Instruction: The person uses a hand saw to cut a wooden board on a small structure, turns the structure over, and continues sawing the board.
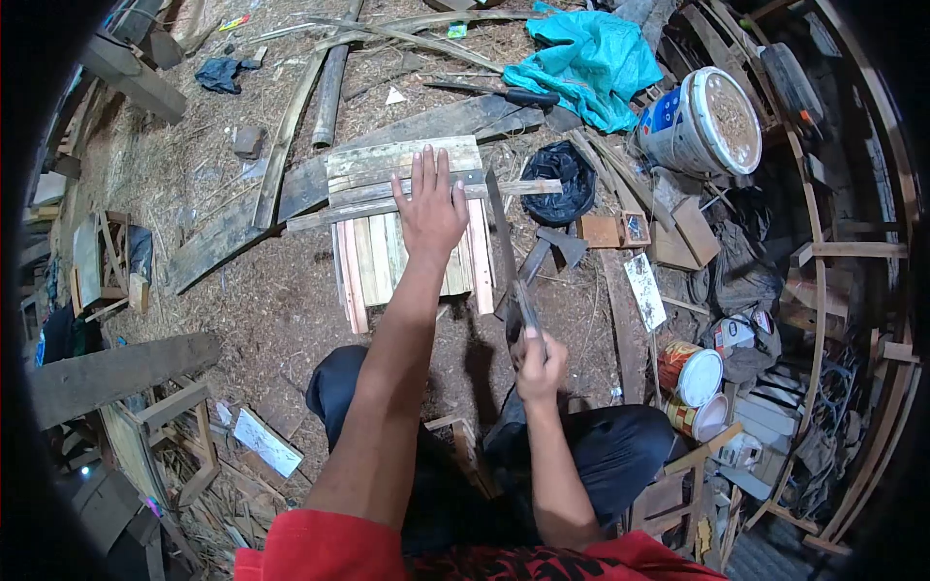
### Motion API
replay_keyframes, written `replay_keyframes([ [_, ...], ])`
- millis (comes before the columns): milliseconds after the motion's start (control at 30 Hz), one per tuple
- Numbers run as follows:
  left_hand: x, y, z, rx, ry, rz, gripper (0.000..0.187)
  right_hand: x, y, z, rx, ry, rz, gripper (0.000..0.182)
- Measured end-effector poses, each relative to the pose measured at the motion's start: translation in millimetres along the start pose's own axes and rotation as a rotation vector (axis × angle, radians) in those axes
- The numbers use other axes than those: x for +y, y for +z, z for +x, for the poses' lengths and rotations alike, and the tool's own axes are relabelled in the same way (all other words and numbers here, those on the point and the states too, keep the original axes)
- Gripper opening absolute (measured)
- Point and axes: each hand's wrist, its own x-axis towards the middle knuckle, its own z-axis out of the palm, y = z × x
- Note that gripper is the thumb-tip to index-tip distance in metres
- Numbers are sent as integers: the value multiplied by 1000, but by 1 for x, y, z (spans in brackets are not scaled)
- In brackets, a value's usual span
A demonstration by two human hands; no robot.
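Left hand (429, 208) is pressing flat, fingers spread, on the half-built slatted panel (407, 242); right hand (540, 363) is gripping a blade (504, 242) closed-fisted, trimming the right slat edge, unfinished.

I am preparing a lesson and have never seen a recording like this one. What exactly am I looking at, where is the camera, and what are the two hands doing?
There is no machine here: a person works with bare hands. The single picture comes from a camera worn on the person's head, looking down, so the arms reach away from the bottom edge and the wide lens bends the edges.

The person sits on an earth floor strewn with wood scraps. The left hand lies flat, fingers spread, on a small panel of wooden slats. The right hand grips the handle of a long blade, which points forward beside the panel's right edge.

Around them lie a white bucket, a turquoise cloth, a black bag and two paint tins.
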Motion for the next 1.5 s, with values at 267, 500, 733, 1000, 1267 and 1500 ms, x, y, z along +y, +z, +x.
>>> replay_keyframes([
  [267,0,1,2,11,2,-26,62,6,5,1,-7,-10,-2,43],
  [500,1,1,4,73,26,-23,61,-1,23,59,-38,-110,-105,46],
  [733,-1,0,3,26,10,-69,61,-13,-1,0,-14,33,19,43],
  [1000,-1,2,3,48,18,-59,60,-5,8,22,-28,-30,-38,44],
  [1267,0,4,0,64,20,-31,58,-12,29,68,-25,-48,-64,47],
  [1500,-2,-2,-3,36,4,-70,59,-16,1,-2,-20,59,23,45],
])
